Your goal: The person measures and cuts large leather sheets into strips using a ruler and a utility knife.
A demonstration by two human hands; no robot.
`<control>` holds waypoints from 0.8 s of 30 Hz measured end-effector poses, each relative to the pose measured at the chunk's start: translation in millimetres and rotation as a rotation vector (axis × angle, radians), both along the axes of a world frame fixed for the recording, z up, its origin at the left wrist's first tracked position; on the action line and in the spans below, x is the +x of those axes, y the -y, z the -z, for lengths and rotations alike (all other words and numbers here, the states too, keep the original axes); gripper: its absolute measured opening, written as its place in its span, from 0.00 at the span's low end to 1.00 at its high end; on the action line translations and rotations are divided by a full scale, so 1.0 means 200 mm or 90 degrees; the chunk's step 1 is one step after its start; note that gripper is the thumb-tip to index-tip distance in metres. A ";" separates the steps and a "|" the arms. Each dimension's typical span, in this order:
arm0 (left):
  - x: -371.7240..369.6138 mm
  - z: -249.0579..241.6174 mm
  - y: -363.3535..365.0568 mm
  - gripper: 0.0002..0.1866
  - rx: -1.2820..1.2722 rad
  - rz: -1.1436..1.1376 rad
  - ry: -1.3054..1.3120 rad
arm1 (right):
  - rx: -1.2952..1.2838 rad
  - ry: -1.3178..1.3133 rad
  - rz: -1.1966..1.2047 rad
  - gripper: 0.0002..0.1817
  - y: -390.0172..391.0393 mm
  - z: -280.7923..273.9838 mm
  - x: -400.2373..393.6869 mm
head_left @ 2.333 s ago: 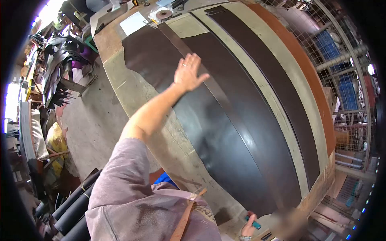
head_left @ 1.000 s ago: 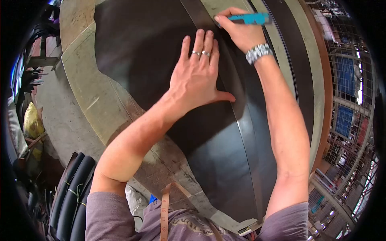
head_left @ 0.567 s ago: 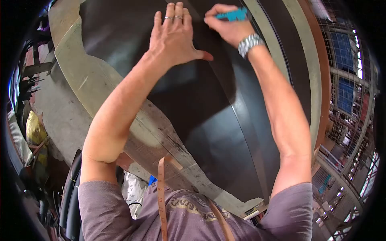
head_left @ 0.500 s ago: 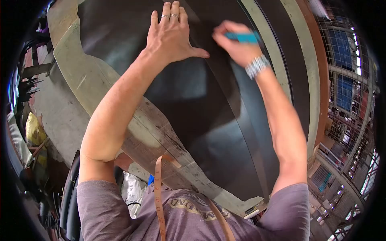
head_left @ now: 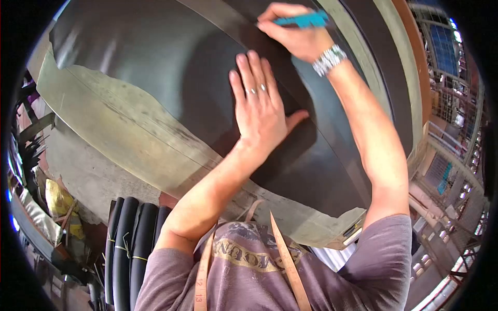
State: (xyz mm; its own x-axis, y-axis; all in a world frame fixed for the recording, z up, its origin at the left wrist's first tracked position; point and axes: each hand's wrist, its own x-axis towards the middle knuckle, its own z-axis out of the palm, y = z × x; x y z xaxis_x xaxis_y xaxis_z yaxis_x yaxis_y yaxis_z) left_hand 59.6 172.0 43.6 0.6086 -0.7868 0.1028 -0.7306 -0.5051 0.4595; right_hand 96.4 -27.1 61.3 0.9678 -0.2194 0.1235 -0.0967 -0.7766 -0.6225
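A large dark, smooth, leather-like sheet covers much of the board in front of me. A long, straight dark strip runs diagonally across it. My left hand lies flat on the sheet, fingers stretched and thumb spread over toward the strip; two rings show on its fingers. Farther up, my right hand is closed around a teal pen-like tool. Its fingertips are low over the strip near its edge; the tool's tip is too blurred to make out. A metal-band watch is on the right wrist.
The sheet rests on a worn greenish board with a curved edge. Several black rolls tied with string stand at lower left. A tape measure hangs down my shirt. Wire-mesh racks are on the right.
My left hand has moved down and to the right over the sheet, still flat. The right hand has shifted slightly up and left with the teal tool. The camera view has turned too.
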 end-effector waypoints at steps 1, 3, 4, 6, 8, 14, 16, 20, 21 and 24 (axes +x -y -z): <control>-0.03 -0.01 0.00 0.71 -0.001 -0.009 0.022 | 0.055 -0.048 0.047 0.12 -0.03 -0.05 0.02; -0.04 0.01 0.03 0.72 -0.037 -0.022 0.065 | -0.080 0.000 -0.016 0.12 0.03 0.04 0.06; -0.05 0.00 0.04 0.71 -0.002 -0.028 0.104 | -0.068 -0.081 0.001 0.13 0.03 0.00 0.05; -0.10 -0.01 0.06 0.70 0.066 -0.058 0.144 | -0.109 -0.042 0.012 0.14 0.09 0.11 -0.14; -0.14 -0.07 0.08 0.69 0.153 -0.056 0.181 | -0.205 0.094 -0.061 0.13 0.10 0.15 -0.47; -0.07 -0.11 0.20 0.81 0.340 -0.090 0.037 | 0.050 -0.086 0.079 0.06 0.06 -0.05 -2.13; -0.07 -0.07 0.16 0.79 0.337 -0.089 0.046 | 0.054 -0.164 0.120 0.07 0.01 -0.12 -2.29; -0.45 0.09 0.07 0.62 0.141 -0.040 0.142 | 0.034 -0.093 0.043 0.09 0.08 -0.06 -2.29; -0.83 0.01 0.09 0.62 0.099 -0.045 0.136 | 0.001 -0.069 0.044 0.11 0.09 -0.04 -2.31; -1.73 0.10 0.09 0.71 0.000 0.021 0.136 | 0.053 -0.167 0.175 0.12 0.00 -0.15 -2.26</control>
State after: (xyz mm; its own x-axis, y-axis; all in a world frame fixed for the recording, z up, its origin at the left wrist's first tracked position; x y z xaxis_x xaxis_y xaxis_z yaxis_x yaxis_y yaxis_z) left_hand -286.2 153.2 23.9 0.5464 -0.8064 0.2264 -0.8277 -0.4786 0.2928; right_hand -356.1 -26.1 91.2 0.8679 -0.4734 -0.1505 -0.4586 -0.6472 -0.6090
